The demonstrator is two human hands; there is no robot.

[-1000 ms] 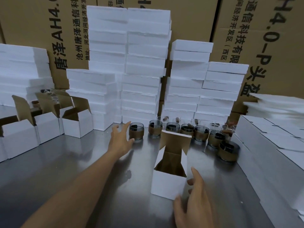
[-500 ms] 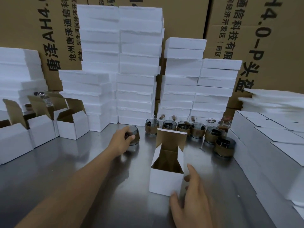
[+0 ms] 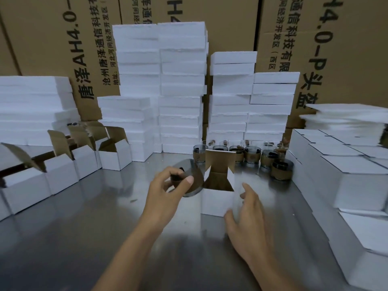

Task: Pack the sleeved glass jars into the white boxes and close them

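My left hand [image 3: 168, 193] grips a sleeved glass jar [image 3: 192, 178], tilted and lifted just left of an open white box [image 3: 216, 201] at the table's middle. The box's brown-lined lid flap [image 3: 218, 160] stands up at the back. My right hand [image 3: 246, 213] rests against the box's right front corner, fingers on its side. A row of several more sleeved jars [image 3: 252, 155] stands behind the box, the nearest one [image 3: 281, 170] at the right end.
Open white boxes [image 3: 113, 156] line the left side of the steel table [image 3: 84, 227]. Tall stacks of white foam slabs [image 3: 180, 91] rise at the back before brown cartons. Closed white boxes [image 3: 346, 181] are packed along the right edge.
My left hand reached the leftmost jar, took hold of it and carried it back toward the open box, tilting it. My right hand moved up against the box's right side.
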